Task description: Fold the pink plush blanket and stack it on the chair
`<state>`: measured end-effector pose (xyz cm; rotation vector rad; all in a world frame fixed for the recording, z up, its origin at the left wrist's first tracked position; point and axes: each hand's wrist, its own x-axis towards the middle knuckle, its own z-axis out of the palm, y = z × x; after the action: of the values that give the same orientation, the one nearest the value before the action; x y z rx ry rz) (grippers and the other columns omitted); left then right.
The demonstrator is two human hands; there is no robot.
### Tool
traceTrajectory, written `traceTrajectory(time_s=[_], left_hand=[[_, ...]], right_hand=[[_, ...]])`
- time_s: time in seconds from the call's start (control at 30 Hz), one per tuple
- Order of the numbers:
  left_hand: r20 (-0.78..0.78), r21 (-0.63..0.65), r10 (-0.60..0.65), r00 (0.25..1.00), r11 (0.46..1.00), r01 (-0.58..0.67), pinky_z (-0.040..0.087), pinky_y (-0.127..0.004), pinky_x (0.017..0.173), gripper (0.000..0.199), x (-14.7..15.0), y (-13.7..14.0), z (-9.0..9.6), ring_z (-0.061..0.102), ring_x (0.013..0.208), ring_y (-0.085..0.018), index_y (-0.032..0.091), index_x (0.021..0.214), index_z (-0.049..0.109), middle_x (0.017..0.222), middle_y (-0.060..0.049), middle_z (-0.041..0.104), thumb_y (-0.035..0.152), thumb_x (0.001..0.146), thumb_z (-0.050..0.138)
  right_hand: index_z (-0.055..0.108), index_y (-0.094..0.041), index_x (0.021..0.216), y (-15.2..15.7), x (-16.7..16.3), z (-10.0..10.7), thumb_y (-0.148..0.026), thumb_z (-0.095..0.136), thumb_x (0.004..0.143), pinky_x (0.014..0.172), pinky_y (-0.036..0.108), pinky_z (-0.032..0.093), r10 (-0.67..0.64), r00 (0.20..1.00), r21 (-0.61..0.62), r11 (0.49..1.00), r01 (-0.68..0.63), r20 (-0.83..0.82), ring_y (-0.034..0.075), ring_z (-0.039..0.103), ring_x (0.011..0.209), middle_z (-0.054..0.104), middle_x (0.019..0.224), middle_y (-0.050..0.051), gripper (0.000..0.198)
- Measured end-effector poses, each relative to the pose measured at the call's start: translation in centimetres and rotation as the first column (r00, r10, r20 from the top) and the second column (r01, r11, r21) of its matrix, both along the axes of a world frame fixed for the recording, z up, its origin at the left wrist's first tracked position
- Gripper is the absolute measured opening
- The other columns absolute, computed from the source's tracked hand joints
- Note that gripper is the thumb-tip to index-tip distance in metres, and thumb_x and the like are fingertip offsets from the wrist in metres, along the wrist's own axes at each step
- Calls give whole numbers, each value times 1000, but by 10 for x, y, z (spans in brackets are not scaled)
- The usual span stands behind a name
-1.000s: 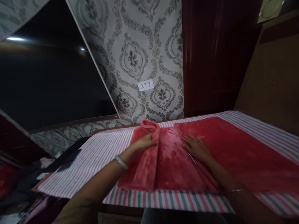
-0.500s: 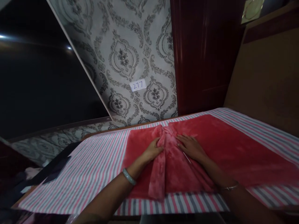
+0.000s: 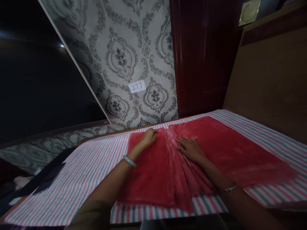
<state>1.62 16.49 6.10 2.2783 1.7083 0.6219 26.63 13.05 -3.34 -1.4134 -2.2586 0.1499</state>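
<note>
A red plush cloth (image 3: 148, 172) lies on a striped sheet, its middle gathered into several long folds running from the far edge to the near edge. At the cloth's far left part, my left hand (image 3: 149, 137) has its fingers curled together on the fabric near the far edge. My right hand (image 3: 191, 149) rests flat on the cloth right of the folds, fingers stretched out. Beneath its palm shows a thin white strip (image 3: 187, 160), too small to name. Right of that hand the cloth spreads out smooth.
A pink, grey and white striped sheet (image 3: 93, 172) covers the table. Behind stand patterned wallpaper with a paper label (image 3: 137, 86) reading 277, a dark red panel (image 3: 199, 64) and a large black screen (image 3: 43, 80). A brown board (image 3: 271, 73) rises at the right. Dark cloth (image 3: 49, 179) lies left.
My left hand has moved up and left, and the raised fold it held now lies flatter, with smooth cloth below the hand. My right hand stays on the cloth. The view shifted slightly.
</note>
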Motion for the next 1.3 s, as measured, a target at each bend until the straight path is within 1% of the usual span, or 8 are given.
traceTrajectory(time_s=[0.23,0.43,0.57,0.77,0.9,1.03,1.17,1.3], left_hand=[[-84,-57,32,996,998,-37,45,-31,103,46,2,59,-3,61,119,-23,13,129,63,131,-14,66,10,84,57],[-166,-83,124,978,987,-139,50,-30,85,19,13,87,-18,68,94,-24,11,101,71,101,-14,74,16,86,61],[-180,-13,215,960,975,-221,48,-32,88,21,17,94,-21,65,101,-25,9,105,68,109,-18,71,16,92,53],[-180,-25,156,971,986,-163,47,-30,90,23,18,80,-12,63,102,-24,7,108,66,112,-17,68,17,90,58],[-179,-28,91,980,995,-98,45,-31,91,17,3,36,12,60,99,-21,11,99,68,105,-11,67,14,88,54],[-119,-95,-171,978,982,160,45,-28,75,11,-5,-68,23,56,79,-16,16,81,63,85,-3,62,25,88,58],[-103,-176,-413,905,903,392,44,-29,69,28,7,-175,11,56,79,-18,20,89,59,94,-3,61,44,81,71],[-178,-144,-355,918,932,333,44,-31,73,15,22,-211,-13,59,86,-20,21,97,58,99,-5,61,34,91,60]], right_hand=[[55,-20,143,-2,-1,5,-36,45,98,116,52,29,10,1000,-50,999,-11,-19,30,40,142,51,149,11,49],[56,-21,142,-1,-1,4,-37,44,97,115,53,30,15,998,-19,1000,-16,-65,30,41,141,52,149,10,49],[55,-20,143,-1,0,5,-36,44,97,116,52,29,14,998,-36,999,-16,-60,30,40,142,51,149,9,50],[54,-21,144,-1,4,7,-37,44,97,115,51,31,10,999,-58,998,-13,-43,30,40,142,51,150,8,50],[56,-23,142,1,6,2,-39,44,98,114,52,30,7,999,-30,1000,-8,-39,30,41,141,51,150,8,49],[57,-23,141,2,7,-1,-40,44,97,114,51,31,4,999,-25,1000,-5,-38,31,41,140,52,149,7,49],[58,-21,141,2,7,0,-40,45,97,114,51,31,0,999,-32,999,-1,-32,32,43,139,52,149,7,49],[58,-24,141,1,7,2,-39,45,97,113,50,32,-5,1000,-23,1000,5,-27,31,43,139,53,148,6,48]])
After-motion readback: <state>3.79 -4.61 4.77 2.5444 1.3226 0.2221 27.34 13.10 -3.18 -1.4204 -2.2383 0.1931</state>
